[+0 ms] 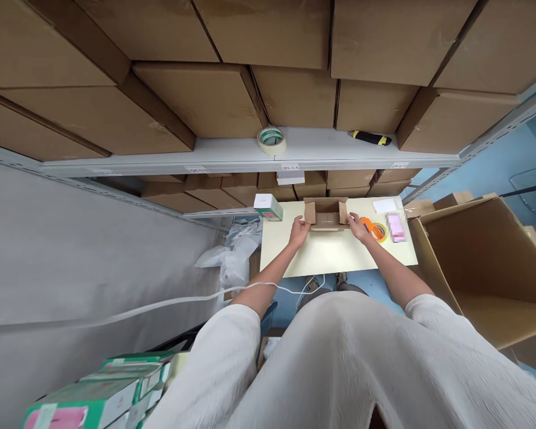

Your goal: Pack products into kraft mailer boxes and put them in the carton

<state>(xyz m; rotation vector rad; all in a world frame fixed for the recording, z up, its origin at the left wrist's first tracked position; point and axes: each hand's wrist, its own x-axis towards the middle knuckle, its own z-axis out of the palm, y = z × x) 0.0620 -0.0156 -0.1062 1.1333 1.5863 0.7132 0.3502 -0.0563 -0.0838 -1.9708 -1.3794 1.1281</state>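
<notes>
A small brown cardboard box (326,218) stands with its flaps open on a pale yellow tabletop (326,253). My left hand (299,231) grips the box at its left side, fingers at the edge of the flap. On the opposite side my right hand (356,226) holds the right edge. The inside of the box shows bare cardboard. Just right of my right hand lies an orange tape dispenser (371,227) with a roll of yellowish tape (379,232). A green and white carton (268,207) sits at the table's left back corner.
A pink label sheet (396,227) and a white paper (385,206) lie at the right. Above, a shelf (232,150) bears large cartons, a masking tape roll (271,140) and a utility knife (370,138). A big open carton (486,256) stands right; a white cable (161,304) crosses my left arm.
</notes>
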